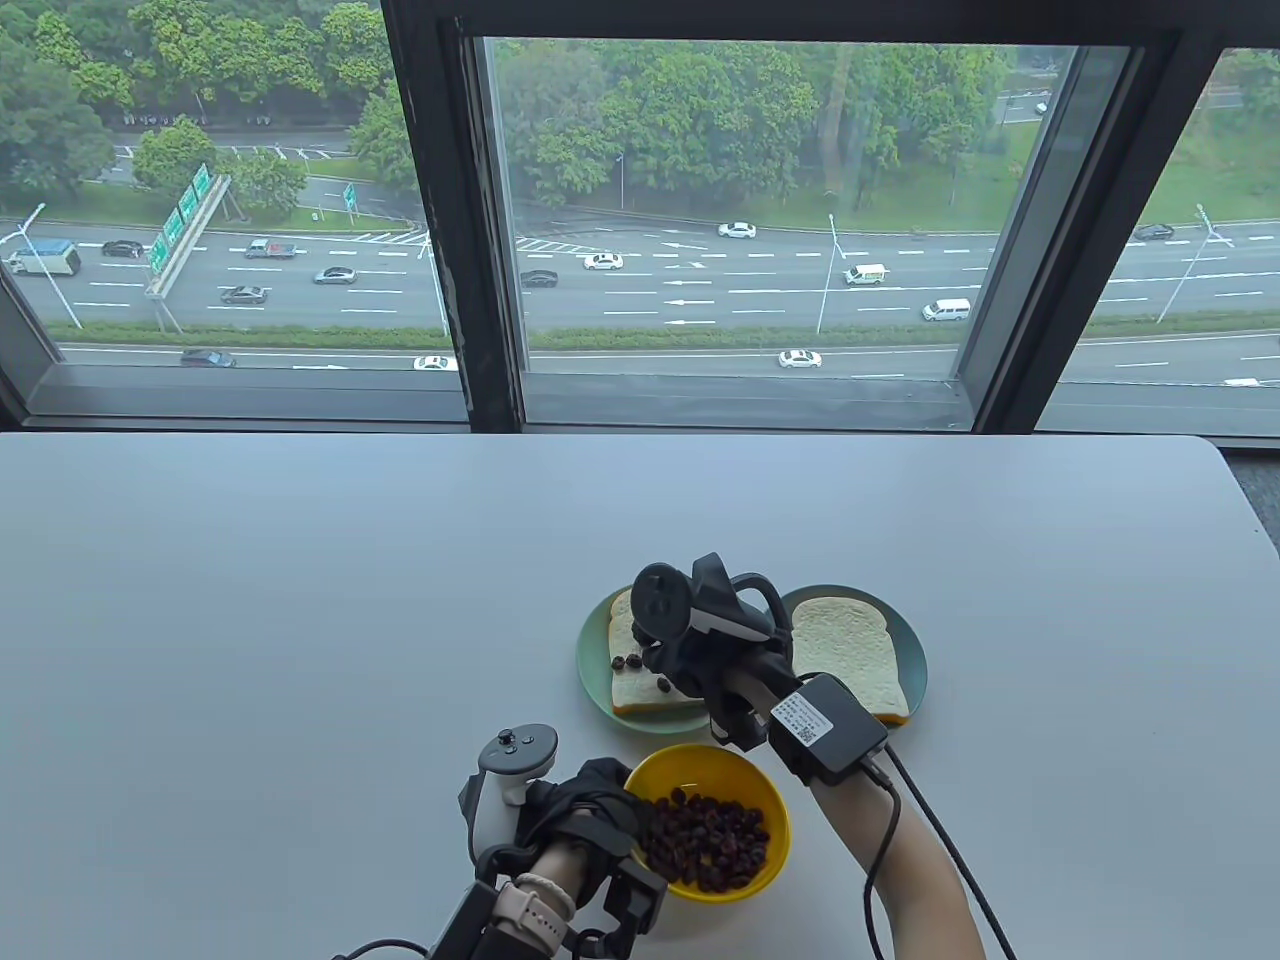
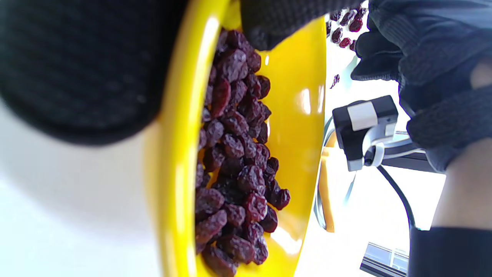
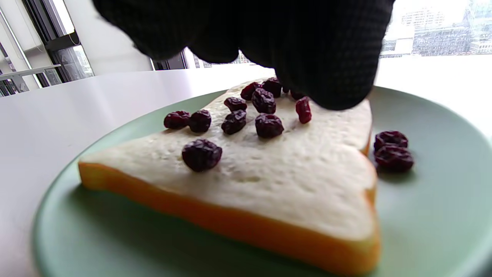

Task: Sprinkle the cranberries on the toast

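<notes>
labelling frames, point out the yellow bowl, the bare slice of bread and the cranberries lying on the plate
yellow bowl (image 1: 775,800), table view, right rim
bare slice of bread (image 1: 848,640), table view, crumb centre
cranberries on the plate (image 3: 393,151), right wrist view, between the pair

A pale grey table (image 1: 300,600) with a rounded far corner stands against a wide window (image 1: 740,200). Dark frame posts (image 1: 450,210) split the glass into panes, and a dark sill (image 1: 500,400) runs along the bottom. Outside, far below, a multi-lane road (image 1: 700,280) carries cars, with green signs (image 1: 185,215) and trees (image 1: 680,110) beyond. Soft daylight falls across the tabletop. The right wrist view shows more dark-framed windows (image 3: 57,50) on the left.
</notes>
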`<move>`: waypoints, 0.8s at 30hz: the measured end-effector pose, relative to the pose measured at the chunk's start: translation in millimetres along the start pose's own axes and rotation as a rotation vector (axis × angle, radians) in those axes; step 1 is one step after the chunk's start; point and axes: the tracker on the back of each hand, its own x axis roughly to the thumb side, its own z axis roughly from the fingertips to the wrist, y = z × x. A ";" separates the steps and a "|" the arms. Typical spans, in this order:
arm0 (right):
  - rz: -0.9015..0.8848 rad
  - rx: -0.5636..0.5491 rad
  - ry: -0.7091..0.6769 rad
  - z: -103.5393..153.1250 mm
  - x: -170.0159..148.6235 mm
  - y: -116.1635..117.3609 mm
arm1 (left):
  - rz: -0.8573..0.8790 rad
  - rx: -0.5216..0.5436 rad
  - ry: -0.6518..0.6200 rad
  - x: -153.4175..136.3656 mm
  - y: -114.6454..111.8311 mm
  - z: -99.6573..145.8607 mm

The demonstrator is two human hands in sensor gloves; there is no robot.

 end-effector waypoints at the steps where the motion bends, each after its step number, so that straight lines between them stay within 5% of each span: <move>1: -0.024 -0.006 -0.010 6.7 -2.2 -2.5 | 0.001 0.001 -0.002 0.1 0.0 -0.1; 12: -0.093 0.053 -0.168 84.7 3.2 -18.7 | 0.036 0.019 -0.038 3.0 0.9 -0.3; 24: 0.105 0.361 -0.268 126.1 38.2 9.6 | 0.060 0.030 -0.113 10.0 -0.2 4.4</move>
